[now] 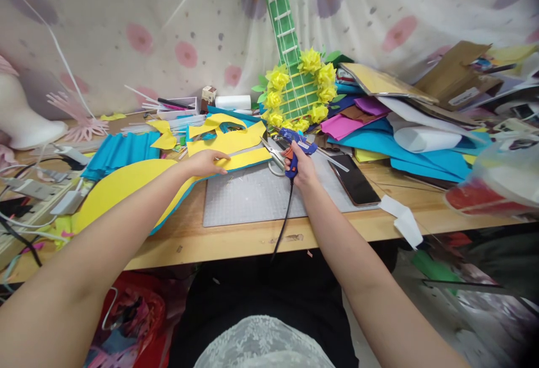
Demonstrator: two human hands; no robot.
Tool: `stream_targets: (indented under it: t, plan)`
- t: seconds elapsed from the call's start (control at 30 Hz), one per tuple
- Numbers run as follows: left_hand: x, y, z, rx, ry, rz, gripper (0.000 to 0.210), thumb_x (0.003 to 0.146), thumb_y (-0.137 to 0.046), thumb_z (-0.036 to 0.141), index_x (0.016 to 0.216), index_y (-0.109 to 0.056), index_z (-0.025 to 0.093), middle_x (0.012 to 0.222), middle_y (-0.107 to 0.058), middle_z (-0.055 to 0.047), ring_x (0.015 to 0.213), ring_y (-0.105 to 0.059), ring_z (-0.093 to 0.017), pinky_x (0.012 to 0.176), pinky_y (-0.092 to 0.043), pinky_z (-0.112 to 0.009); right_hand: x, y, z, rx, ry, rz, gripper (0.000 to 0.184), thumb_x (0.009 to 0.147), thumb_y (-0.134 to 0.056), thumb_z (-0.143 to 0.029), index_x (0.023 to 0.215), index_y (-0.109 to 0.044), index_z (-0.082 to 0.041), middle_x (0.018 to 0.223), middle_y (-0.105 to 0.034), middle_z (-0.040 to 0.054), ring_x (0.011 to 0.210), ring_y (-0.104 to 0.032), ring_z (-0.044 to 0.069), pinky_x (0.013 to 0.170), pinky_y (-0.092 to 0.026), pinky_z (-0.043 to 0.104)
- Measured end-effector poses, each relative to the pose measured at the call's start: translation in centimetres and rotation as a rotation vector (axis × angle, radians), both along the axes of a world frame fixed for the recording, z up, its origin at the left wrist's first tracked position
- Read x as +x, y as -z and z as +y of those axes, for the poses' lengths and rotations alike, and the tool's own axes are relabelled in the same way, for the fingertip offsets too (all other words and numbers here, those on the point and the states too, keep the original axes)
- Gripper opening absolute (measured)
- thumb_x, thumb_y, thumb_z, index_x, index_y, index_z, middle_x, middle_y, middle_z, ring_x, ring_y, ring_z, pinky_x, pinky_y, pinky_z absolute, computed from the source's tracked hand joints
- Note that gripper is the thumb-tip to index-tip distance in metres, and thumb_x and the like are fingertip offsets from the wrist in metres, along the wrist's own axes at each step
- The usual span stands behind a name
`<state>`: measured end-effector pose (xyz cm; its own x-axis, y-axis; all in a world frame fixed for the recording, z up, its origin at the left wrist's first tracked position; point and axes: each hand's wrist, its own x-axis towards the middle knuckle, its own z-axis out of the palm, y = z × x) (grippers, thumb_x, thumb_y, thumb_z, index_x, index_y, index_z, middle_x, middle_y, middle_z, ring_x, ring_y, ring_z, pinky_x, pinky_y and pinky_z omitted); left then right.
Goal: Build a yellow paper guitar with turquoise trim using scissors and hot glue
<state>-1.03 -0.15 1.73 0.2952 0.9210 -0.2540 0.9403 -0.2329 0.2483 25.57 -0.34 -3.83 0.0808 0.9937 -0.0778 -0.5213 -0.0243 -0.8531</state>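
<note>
My right hand (302,167) is wrapped round the grip of a blue hot glue gun (302,142), its black cord hanging past the table edge. A clear glue stick pokes out behind it. My left hand (208,163) grips the narrow part of a long yellow cutout (126,185) with a blue underside, whose wide rounded end lies to the left. Just behind that hand are yellow scraps with cut-out holes (227,136). Scissors (274,154) lie close to the glue gun, on a grey cutting mat (236,199).
A green paper guitar (290,48) with yellow flowers leans on the backdrop. To the right are a phone (356,180), stacked coloured sheets (421,149) and a clear tub (497,182). Folded blue paper (122,154) and a power strip (42,205) with cables sit left.
</note>
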Motion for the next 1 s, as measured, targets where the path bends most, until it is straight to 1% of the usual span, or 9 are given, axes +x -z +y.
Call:
stream_targets:
  t: [0.1, 0.23, 0.3, 0.37, 0.47, 0.57, 0.67, 0.8, 1.0]
  plan:
    - [-0.3, -0.4, 0.0, -0.038, 0.025, -0.016, 0.058, 0.071, -0.060, 0.043, 0.126, -0.055, 0.023, 0.130, -0.056, -0.002, 0.116, -0.053, -0.022, 0.097, -0.039, -0.027, -0.4, 0.2, -0.7, 0.062, -0.089, -0.180, 0.039, 0.063, -0.070, -0.053, 0.061, -0.058, -0.016, 0.053, -0.057, -0.0007, 0.039, -0.041, 0.005, 0.032, -0.032, 0.018]
    - [-1.0, -0.4, -0.2, -0.060, 0.057, -0.057, 0.059, 0.074, -0.054, 0.046, 0.128, -0.053, 0.023, 0.134, -0.052, -0.001, 0.121, -0.048, -0.022, 0.101, -0.035, -0.027, -1.6, 0.3, -2.3, 0.155, -0.309, -0.620, 0.038, 0.068, -0.066, -0.053, 0.063, -0.063, -0.016, 0.046, -0.051, -0.0023, 0.038, -0.041, 0.007, 0.038, -0.035, 0.022]
    - [-1.4, -0.3, -0.4, -0.048, 0.071, -0.069, 0.062, 0.075, -0.049, 0.051, 0.131, -0.049, 0.023, 0.137, -0.048, -0.002, 0.124, -0.045, -0.022, 0.103, -0.032, -0.028, -2.3, 0.3, -3.0, 0.205, -0.356, -0.827, 0.037, 0.070, -0.064, -0.053, 0.064, -0.064, -0.017, 0.044, -0.050, -0.0025, 0.041, -0.046, 0.009, 0.044, -0.037, 0.024]
    - [-1.8, 0.0, -0.6, -0.015, 0.090, -0.038, 0.072, 0.072, -0.051, 0.056, 0.135, -0.044, 0.022, 0.141, -0.044, -0.004, 0.127, -0.041, -0.024, 0.105, -0.030, -0.029, -2.7, 0.3, -3.4, 0.277, -0.362, -0.941, 0.035, 0.072, -0.062, -0.052, 0.069, -0.066, -0.018, 0.050, -0.057, -0.0003, 0.051, -0.055, 0.013, 0.052, -0.041, 0.025]
    - [-2.1, 0.2, -1.1, 0.048, 0.114, 0.106, 0.084, 0.064, -0.060, 0.056, 0.137, -0.040, 0.019, 0.139, -0.045, -0.009, 0.126, -0.042, -0.027, 0.103, -0.031, -0.032, -3.1, 0.3, -3.6, 0.378, -0.349, -1.001, 0.031, 0.074, -0.062, -0.049, 0.081, -0.069, -0.019, 0.073, -0.068, 0.0035, 0.074, -0.063, 0.019, 0.065, -0.046, 0.028]
    - [-2.0, 0.2, -1.2, 0.091, 0.081, 0.223, 0.077, 0.066, -0.061, 0.053, 0.132, -0.045, 0.017, 0.133, -0.050, -0.011, 0.120, -0.046, -0.026, 0.099, -0.036, -0.032, -3.4, 0.5, -3.8, 0.419, -0.326, -1.033, 0.033, 0.074, -0.063, -0.047, 0.092, -0.069, -0.021, 0.092, -0.070, 0.0048, 0.088, -0.063, 0.023, 0.074, -0.047, 0.032]
    - [-1.9, -0.2, -0.9, 0.052, 0.052, 0.238, 0.072, 0.067, -0.060, 0.053, 0.129, -0.049, 0.018, 0.132, -0.052, -0.009, 0.119, -0.048, -0.025, 0.096, -0.037, -0.028, -3.8, 0.6, -4.1, 0.425, -0.306, -1.063, 0.034, 0.074, -0.062, -0.048, 0.092, -0.068, -0.020, 0.091, -0.071, 0.0044, 0.086, -0.063, 0.022, 0.073, -0.046, 0.031]
    - [-2.1, -1.0, 0.0, -0.041, 0.042, 0.202, 0.072, 0.067, -0.059, 0.054, 0.130, -0.049, 0.021, 0.133, -0.052, -0.004, 0.118, -0.050, -0.024, 0.094, -0.038, -0.027, -4.1, 0.7, -4.2, 0.505, -0.261, -1.065, 0.035, 0.076, -0.060, -0.050, 0.089, -0.065, -0.018, 0.086, -0.069, 0.0038, 0.079, -0.062, 0.019, 0.069, -0.045, 0.029]
    - [-2.3, -1.5, 1.1, -0.115, 0.059, 0.169, 0.075, 0.066, -0.060, 0.051, 0.133, -0.046, 0.022, 0.135, -0.051, -0.005, 0.118, -0.051, -0.022, 0.095, -0.038, -0.026, -3.9, 0.8, -4.0, 0.515, -0.205, -1.078, 0.033, 0.076, -0.060, -0.049, 0.087, -0.065, -0.019, 0.086, -0.069, 0.0048, 0.079, -0.063, 0.020, 0.068, -0.046, 0.030]
